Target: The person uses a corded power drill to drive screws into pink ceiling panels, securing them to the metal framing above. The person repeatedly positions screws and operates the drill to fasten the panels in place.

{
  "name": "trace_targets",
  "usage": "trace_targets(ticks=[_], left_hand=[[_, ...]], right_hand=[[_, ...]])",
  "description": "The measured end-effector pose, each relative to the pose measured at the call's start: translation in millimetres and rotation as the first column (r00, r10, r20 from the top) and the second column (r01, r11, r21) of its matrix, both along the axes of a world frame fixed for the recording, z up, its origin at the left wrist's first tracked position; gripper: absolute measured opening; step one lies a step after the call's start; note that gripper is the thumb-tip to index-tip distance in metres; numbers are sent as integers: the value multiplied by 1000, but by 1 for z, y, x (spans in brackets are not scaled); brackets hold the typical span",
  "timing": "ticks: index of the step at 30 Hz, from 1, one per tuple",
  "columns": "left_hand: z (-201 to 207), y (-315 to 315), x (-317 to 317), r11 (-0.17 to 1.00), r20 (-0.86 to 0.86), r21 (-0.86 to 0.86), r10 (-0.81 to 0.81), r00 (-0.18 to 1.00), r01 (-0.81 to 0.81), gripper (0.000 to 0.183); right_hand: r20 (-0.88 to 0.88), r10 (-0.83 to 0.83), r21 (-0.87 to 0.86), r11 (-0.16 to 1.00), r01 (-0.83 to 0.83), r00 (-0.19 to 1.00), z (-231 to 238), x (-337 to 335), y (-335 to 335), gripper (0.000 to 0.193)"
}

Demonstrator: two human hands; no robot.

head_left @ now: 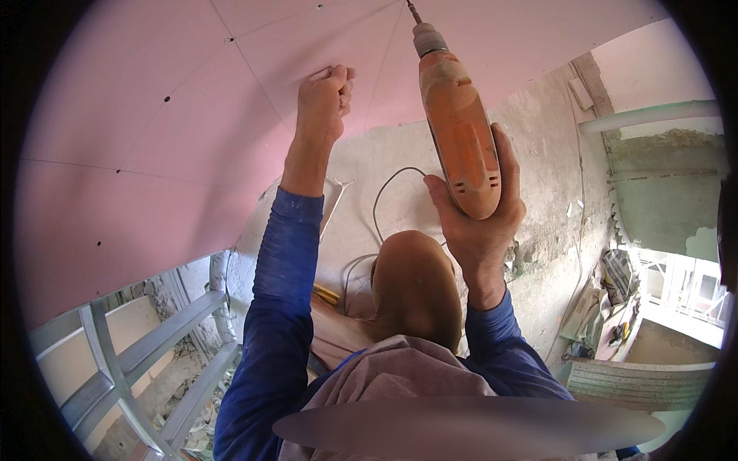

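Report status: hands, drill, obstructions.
Right hand gripping drill. Left hand closed, near pink board. Bit toward board; contact unclear. Nothing visibly blocking drill.

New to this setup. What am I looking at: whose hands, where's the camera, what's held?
No robot here: these are a person's own bare hands, in blue sleeves. The single picture comes from a wide fisheye camera worn on the head, so straight edges bend near the rim; picture left is the person's left.

The right hand grips an orange drill. Its bit runs to the upper edge, so contact with the pink board can't be confirmed. The left hand is curled closed near that board; whether anything is inside is hidden. The board carries thin lines and small dark spots. Grey metal rails show at lower left.
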State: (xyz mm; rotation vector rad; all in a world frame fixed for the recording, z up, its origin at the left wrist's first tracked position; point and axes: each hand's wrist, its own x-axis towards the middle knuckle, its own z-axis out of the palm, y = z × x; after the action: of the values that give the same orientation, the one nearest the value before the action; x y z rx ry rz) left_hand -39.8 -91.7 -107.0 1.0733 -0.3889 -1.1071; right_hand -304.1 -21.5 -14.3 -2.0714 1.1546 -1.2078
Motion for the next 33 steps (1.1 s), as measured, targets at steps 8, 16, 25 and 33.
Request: trace_targets(ticks=[8,16,25,33], left_hand=[[-4,-1,1,1000,-15,-24,-6,1000,6,22],[-2,0,0,1000,-35,-23,-4,999,3,22],[-3,-1,0,1000,-32,-14,12,999,-13,23],[-3,-1,-1,1000,-25,-13,20,999,-20,24]], right_hand=[[-1,-8,24,1000,8,1000,1,0,2,93],[-9,-3,4,1000,3,1000,-1,0,0,95],[-32,-15,-16,1000,15,999,1,1,1,95],[-9,-26,32,999,27,1000,3,2,3,95]])
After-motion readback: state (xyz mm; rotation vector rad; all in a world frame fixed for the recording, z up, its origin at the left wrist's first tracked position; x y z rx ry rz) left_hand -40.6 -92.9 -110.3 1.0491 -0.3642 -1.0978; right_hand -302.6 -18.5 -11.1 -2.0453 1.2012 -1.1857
